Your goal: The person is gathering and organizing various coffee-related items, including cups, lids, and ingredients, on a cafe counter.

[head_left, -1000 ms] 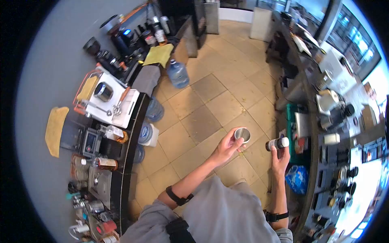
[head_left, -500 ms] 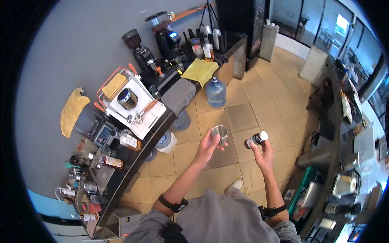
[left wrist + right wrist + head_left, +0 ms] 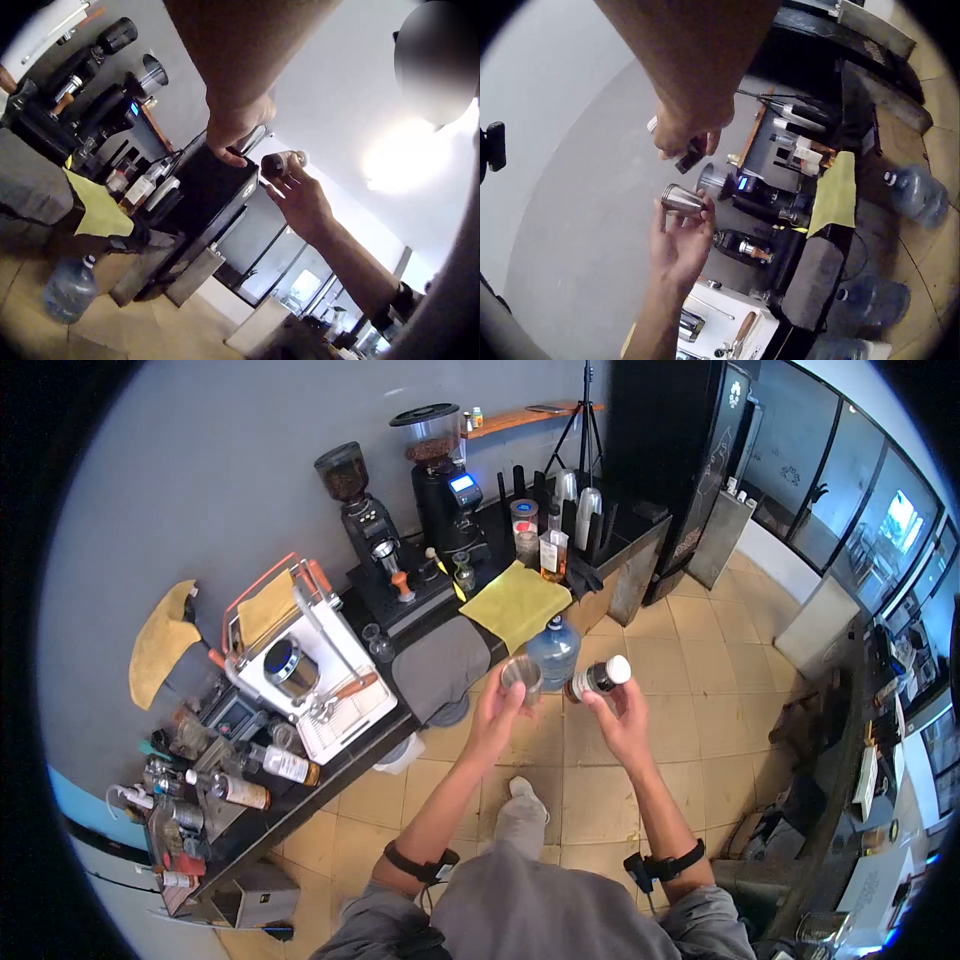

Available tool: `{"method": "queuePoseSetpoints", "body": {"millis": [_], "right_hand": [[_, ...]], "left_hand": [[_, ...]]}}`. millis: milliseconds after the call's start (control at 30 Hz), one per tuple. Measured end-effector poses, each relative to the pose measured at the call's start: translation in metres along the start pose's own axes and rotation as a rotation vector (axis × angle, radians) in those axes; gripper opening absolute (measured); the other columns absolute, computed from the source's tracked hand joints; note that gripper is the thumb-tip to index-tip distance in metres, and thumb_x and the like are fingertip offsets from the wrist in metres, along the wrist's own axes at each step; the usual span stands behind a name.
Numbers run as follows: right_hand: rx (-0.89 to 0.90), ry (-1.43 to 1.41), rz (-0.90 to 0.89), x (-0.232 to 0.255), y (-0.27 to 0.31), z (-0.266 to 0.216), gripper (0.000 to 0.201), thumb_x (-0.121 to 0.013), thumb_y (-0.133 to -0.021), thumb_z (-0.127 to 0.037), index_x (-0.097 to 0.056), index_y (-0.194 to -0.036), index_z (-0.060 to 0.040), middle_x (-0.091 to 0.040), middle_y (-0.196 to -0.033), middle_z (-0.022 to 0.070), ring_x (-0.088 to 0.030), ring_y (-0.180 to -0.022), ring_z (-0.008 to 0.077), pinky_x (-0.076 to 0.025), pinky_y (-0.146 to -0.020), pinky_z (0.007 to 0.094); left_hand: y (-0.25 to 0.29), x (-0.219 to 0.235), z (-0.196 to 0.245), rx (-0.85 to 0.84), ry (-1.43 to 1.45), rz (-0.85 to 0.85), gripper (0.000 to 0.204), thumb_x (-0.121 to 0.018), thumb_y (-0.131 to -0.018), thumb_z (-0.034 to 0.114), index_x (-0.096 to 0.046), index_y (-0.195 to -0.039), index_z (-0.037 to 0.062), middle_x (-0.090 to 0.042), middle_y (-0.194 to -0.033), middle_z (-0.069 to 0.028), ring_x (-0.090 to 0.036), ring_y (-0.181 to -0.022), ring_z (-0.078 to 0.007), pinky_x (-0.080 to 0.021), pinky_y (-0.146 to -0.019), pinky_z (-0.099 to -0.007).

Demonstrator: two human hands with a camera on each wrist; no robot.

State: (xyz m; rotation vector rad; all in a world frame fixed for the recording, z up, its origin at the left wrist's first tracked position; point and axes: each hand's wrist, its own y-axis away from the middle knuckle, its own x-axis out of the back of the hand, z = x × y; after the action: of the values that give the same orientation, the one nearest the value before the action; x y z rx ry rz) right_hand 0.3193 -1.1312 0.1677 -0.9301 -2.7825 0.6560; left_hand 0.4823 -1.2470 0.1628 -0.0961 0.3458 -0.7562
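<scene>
My left hand (image 3: 508, 698) grips a small steel cup (image 3: 521, 674) by its side, held upright at chest height. My right hand (image 3: 610, 705) holds a dark bottle with a white cap (image 3: 598, 678), tilted with the cap to the right, close beside the cup. In the left wrist view the left hand (image 3: 236, 129) curls round the cup (image 3: 252, 140), and the bottle (image 3: 282, 162) sits in the right hand (image 3: 300, 202). In the right wrist view the right hand (image 3: 686, 129) grips the bottle (image 3: 690, 159) above the cup (image 3: 681, 200) in the left hand (image 3: 679, 240).
A black counter (image 3: 440, 650) runs ahead with two coffee grinders (image 3: 352, 495), a yellow cloth (image 3: 516, 606), a white machine (image 3: 300, 675) and several bottles (image 3: 235, 785). A water jug (image 3: 553, 650) stands on the tiled floor. A black fridge (image 3: 680, 450) is at the back right.
My view has swung from the floor and right counter towards the grinder counter. Both hands kept their cup and bottle and came closer together.
</scene>
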Motion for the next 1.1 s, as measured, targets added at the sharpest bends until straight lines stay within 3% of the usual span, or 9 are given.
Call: {"method": "queuePoseSetpoints", "body": {"millis": [100, 267, 400, 567, 667, 833, 867, 967, 1100], "right_hand": [[0.021, 0.019, -0.069, -0.01, -0.075, 0.011, 0.037, -0.07, -0.088, -0.006, -0.056, -0.121, 0.0022, -0.065, -0.11, 0.008, -0.06, -0.108, 0.0159, -0.047, -0.094, 0.0314], [0.188, 0.161, -0.111, -0.031, -0.208, 0.03, 0.04, -0.072, -0.086, -0.009, -0.056, -0.123, -0.0005, -0.065, -0.108, 0.0058, -0.06, -0.092, 0.0113, -0.048, -0.08, 0.0268], [0.218, 0.165, -0.152, -0.045, -0.306, 0.039, 0.039, -0.072, -0.086, -0.009, -0.056, -0.12, 0.0009, -0.066, -0.104, 0.0059, -0.06, -0.087, 0.0097, -0.049, -0.074, 0.0244], [0.242, 0.184, -0.201, -0.065, -0.434, 0.06, 0.036, -0.072, -0.087, -0.012, -0.056, -0.117, 0.0004, -0.067, -0.102, 0.0068, -0.061, -0.09, 0.0118, -0.049, -0.081, 0.0274], [0.258, 0.049, -0.255, -0.083, -0.524, 0.096, 0.038, -0.071, -0.088, -0.015, -0.055, -0.119, 0.0006, -0.068, -0.104, 0.0074, -0.063, -0.095, 0.0121, -0.05, -0.083, 0.0282], [0.348, 0.224, -0.231, -0.115, -0.673, 0.172, 0.042, -0.074, -0.085, -0.02, -0.056, -0.116, 0.0021, -0.069, -0.105, 0.0142, -0.068, -0.095, 0.0217, -0.051, -0.086, 0.0343], [0.368, 0.313, -0.233, -0.122, -0.698, 0.185, 0.043, -0.075, -0.084, -0.02, -0.056, -0.116, 0.0015, -0.069, -0.106, 0.0162, -0.068, -0.096, 0.0251, -0.051, -0.087, 0.0359], [0.297, 0.357, -0.221, -0.147, -0.754, 0.215, 0.045, -0.075, -0.083, -0.019, -0.055, -0.118, 0.0004, -0.068, -0.11, 0.0158, -0.066, -0.102, 0.0265, -0.05, -0.089, 0.0376], [0.348, 0.39, -0.26, -0.177, -0.83, 0.277, 0.046, -0.074, -0.083, -0.018, -0.054, -0.12, 0.0006, -0.067, -0.112, 0.0173, -0.065, -0.105, 0.0282, -0.05, -0.089, 0.0384]], "left_hand": [[-0.076, 0.018, -0.008, -0.088, 0.024, 0.012, 0.048, -0.054, -0.1, 0.033, -0.042, -0.136, 0.0045, -0.059, -0.118, -0.0081, -0.064, -0.096, -0.0167, -0.052, -0.073, -0.0278], [-0.203, 0.041, 0.003, -0.196, 0.006, 0.021, 0.051, -0.056, -0.099, 0.033, -0.04, -0.139, 0.0057, -0.058, -0.122, -0.0097, -0.065, -0.102, -0.0216, -0.054, -0.074, -0.03], [-0.27, 0.059, 0.013, -0.253, 0.013, 0.076, 0.05, -0.056, -0.099, 0.031, -0.04, -0.139, 0.0044, -0.058, -0.122, -0.0104, -0.065, -0.103, -0.0223, -0.055, -0.074, -0.0305], [-0.325, 0.086, 0.003, -0.263, 0.003, 0.139, 0.05, -0.057, -0.099, 0.031, -0.041, -0.137, 0.0038, -0.059, -0.121, -0.0119, -0.065, -0.104, -0.0236, -0.055, -0.074, -0.031], [-0.348, 0.1, -0.002, -0.294, -0.029, 0.183, 0.055, -0.058, -0.098, 0.036, -0.04, -0.138, 0.0034, -0.059, -0.121, -0.0131, -0.065, -0.105, -0.0248, -0.055, -0.074, -0.0314], [-0.39, 0.111, -0.013, -0.323, -0.124, 0.267, 0.058, -0.059, -0.096, 0.038, -0.04, -0.139, 0.003, -0.058, -0.124, -0.015, -0.064, -0.105, -0.0249, -0.055, -0.074, -0.0318], [-0.4, 0.11, -0.015, -0.331, -0.129, 0.293, 0.059, -0.06, -0.096, 0.039, -0.04, -0.139, 0.0028, -0.058, -0.124, -0.0154, -0.064, -0.104, -0.0249, -0.055, -0.074, -0.0319], [-0.425, 0.107, -0.019, -0.319, -0.163, 0.355, 0.065, -0.061, -0.094, 0.043, -0.038, -0.14, 0.0023, -0.057, -0.124, -0.0167, -0.064, -0.104, -0.0245, -0.055, -0.074, -0.0325], [-0.443, 0.107, -0.03, -0.263, -0.106, 0.396, 0.071, -0.062, -0.092, 0.049, -0.038, -0.14, 0.0021, -0.057, -0.124, -0.0173, -0.064, -0.104, -0.0254, -0.055, -0.075, -0.0332]]}}
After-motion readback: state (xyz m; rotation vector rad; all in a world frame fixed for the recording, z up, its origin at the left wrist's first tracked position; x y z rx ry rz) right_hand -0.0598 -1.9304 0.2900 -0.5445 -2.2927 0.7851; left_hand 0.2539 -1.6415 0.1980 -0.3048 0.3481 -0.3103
